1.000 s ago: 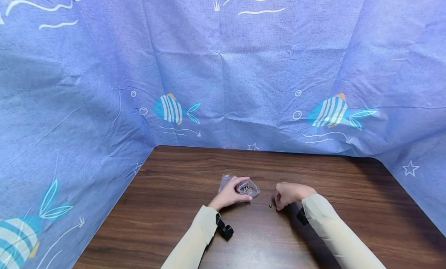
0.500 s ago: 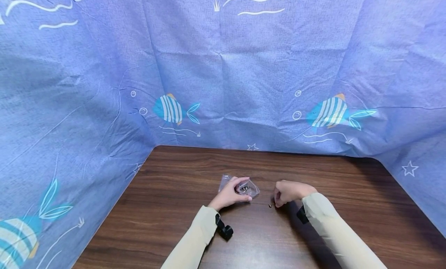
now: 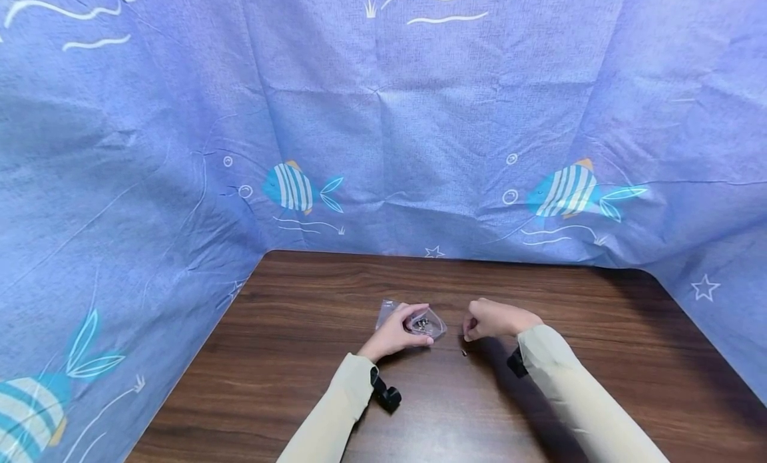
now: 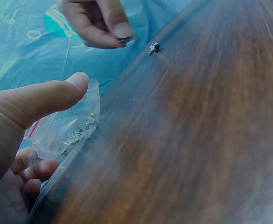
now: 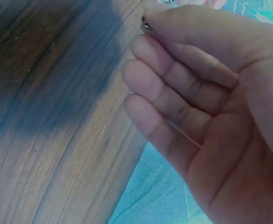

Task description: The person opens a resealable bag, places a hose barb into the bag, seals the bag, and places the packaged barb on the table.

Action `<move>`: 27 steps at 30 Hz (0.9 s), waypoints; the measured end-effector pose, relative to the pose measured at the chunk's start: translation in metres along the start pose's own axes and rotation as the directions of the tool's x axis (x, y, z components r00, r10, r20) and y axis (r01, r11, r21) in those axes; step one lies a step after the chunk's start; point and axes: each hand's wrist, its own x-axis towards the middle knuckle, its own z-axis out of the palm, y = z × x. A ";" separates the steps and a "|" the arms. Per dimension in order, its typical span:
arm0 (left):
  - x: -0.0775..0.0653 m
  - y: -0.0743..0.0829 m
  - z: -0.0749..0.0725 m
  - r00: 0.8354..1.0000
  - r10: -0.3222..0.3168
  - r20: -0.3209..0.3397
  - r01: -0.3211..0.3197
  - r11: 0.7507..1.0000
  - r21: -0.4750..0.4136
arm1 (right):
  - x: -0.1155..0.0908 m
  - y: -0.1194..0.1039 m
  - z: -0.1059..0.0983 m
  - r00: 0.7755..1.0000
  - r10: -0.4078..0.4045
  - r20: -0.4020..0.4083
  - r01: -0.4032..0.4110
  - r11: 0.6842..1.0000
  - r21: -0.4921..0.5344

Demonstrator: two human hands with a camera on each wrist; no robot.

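Observation:
My left hand (image 3: 395, 333) holds a clear zip bag (image 3: 436, 323) on the table, thumb on the near side and fingers on the far side of its gaping mouth. Several small shiny metal parts (image 4: 75, 136) lie inside the bag. To the right, my right hand (image 3: 488, 318) is raised a little above the tabletop. Its thumb and index finger pinch a tiny dark metal screw-like part (image 5: 146, 22), mostly hidden by the fingertips; the other fingers are curled. Another small metal part (image 4: 154, 48) lies on the wood just below that hand.
The brown wood-grain table (image 3: 311, 283) has a straight back edge with rounded corners. A blue fish-print cloth (image 3: 437, 136) hangs behind it and along the left side. Black camera mounts (image 3: 386, 393) are strapped to both wrists, below light sleeves.
My right hand has lifted off the table and moved slightly away from me and left, toward the bag, with the tiny part. My left hand and the bag stay in place.

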 end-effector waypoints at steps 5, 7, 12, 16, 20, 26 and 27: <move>-0.001 0.000 -0.001 1.000 -0.001 0.002 0.001 1.000 -0.005 | 0.004 -0.002 -0.002 0.999 -0.019 -0.039 0.020 1.000 0.006; -0.001 0.000 -0.001 1.000 0.001 0.002 -0.001 1.000 -0.008 | 0.006 -0.003 -0.002 0.998 -0.027 -0.053 0.027 1.000 -0.002; -0.001 0.000 0.000 1.000 0.006 0.004 -0.006 1.000 -0.002 | 0.011 -0.005 -0.003 0.994 -0.051 -0.093 0.048 0.998 -0.027; -0.001 0.001 0.000 1.000 0.007 0.003 -0.007 1.000 0.002 | 0.017 -0.007 -0.002 0.990 -0.073 -0.123 0.067 0.997 -0.049; 0.000 0.002 0.000 1.000 0.006 0.006 -0.006 1.000 0.003 | 0.022 -0.010 -0.002 0.986 -0.090 -0.143 0.082 0.995 -0.059; 0.000 0.002 0.000 1.000 0.004 0.007 -0.004 1.000 0.002 | 0.032 -0.013 0.001 0.977 -0.126 -0.174 0.112 0.990 -0.090; 0.000 0.002 0.000 1.000 0.004 0.007 -0.004 1.000 0.001 | 0.033 -0.014 0.002 0.976 -0.130 -0.175 0.115 0.989 -0.094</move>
